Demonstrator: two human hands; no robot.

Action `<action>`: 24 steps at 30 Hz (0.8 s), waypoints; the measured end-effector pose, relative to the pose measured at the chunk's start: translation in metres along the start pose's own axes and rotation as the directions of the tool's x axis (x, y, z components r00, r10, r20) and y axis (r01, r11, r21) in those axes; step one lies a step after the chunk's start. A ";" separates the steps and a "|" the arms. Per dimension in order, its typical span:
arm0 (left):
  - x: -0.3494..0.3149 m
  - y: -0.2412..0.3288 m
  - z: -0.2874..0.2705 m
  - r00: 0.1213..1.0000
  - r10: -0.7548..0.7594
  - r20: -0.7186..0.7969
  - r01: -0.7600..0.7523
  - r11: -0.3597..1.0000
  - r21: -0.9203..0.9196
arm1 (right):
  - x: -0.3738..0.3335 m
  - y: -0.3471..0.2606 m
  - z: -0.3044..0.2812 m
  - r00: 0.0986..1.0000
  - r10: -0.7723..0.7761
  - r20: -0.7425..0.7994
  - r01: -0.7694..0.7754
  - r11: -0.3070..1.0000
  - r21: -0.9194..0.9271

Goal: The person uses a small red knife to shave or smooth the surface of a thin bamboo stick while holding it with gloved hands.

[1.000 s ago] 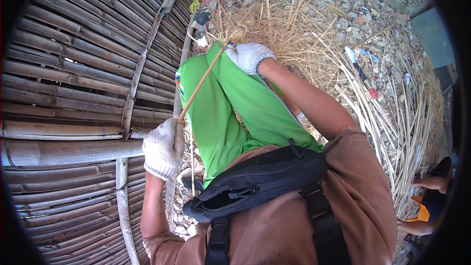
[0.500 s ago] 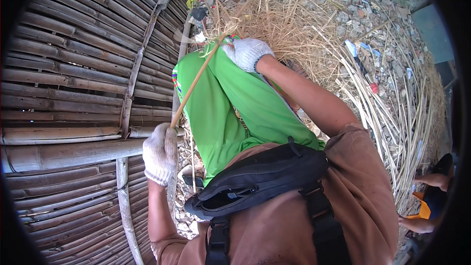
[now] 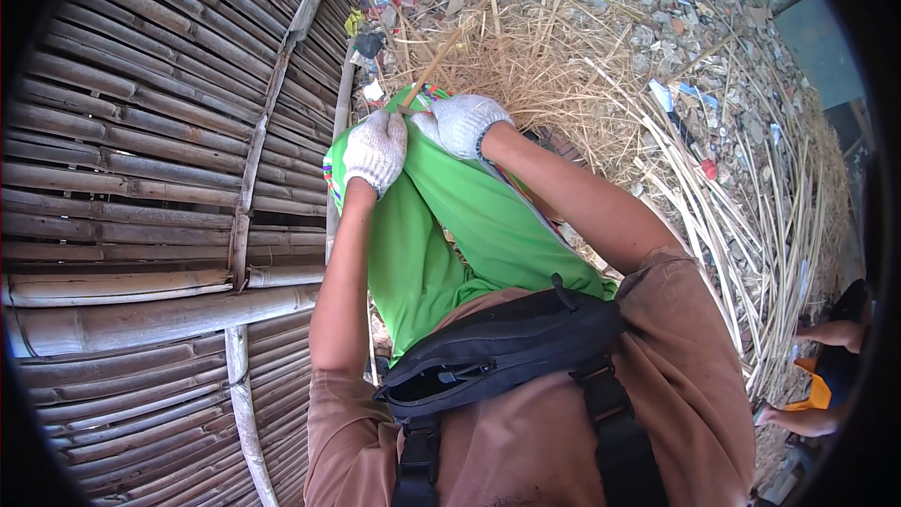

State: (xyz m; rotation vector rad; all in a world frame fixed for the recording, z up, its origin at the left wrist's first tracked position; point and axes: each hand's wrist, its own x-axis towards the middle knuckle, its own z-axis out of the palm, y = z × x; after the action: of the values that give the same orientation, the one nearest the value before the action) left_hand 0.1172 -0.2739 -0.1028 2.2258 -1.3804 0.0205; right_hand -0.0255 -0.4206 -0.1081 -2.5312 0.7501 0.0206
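Observation:
My left hand [image 3: 375, 148], in a white knit glove, is closed round the near end of a thin bamboo stick [image 3: 437, 66]. The stick slants up and to the right, past my knees, over the straw-like shavings. Close beside it, my right hand [image 3: 465, 124], gloved too, is closed at the knee of my green trousers [image 3: 413, 216]. A small narrow edge shows between the two hands at the stick, but what my right fingers grip is hidden.
A slatted bamboo wall [image 3: 141, 169] rises close on my left. Shavings [image 3: 535, 66] and long split strips [image 3: 699, 197] cover the rubble ground ahead and to the right. A black waist bag [image 3: 507, 343] lies across my lap. Another person's limbs [image 3: 831, 335] show at the right rim.
My left hand has moved up and right along with the stick, from beside my thigh to next to my right hand. More of the stick now extends beyond my knees.

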 end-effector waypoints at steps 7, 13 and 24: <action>-0.022 -0.003 -0.022 0.984 0.175 -0.017 -0.174 0.985 0.011 | -0.003 0.000 0.000 1.000 0.016 -0.025 -0.016 1.000 0.016; -0.059 0.005 -0.053 0.988 0.152 -0.002 -0.152 0.988 -0.001 | -0.008 -0.005 0.000 1.000 0.022 0.009 -0.022 1.000 -0.012; -0.172 0.021 -0.159 0.999 0.032 0.039 -0.032 0.999 -0.013 | 0.002 -0.001 -0.002 0.999 0.036 -0.021 -0.035 0.999 0.020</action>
State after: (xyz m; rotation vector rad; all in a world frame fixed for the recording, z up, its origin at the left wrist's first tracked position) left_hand 0.0564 -0.0689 -0.0033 2.2048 -1.4335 -0.0206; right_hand -0.0233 -0.4220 -0.1068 -2.5036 0.7997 -0.0016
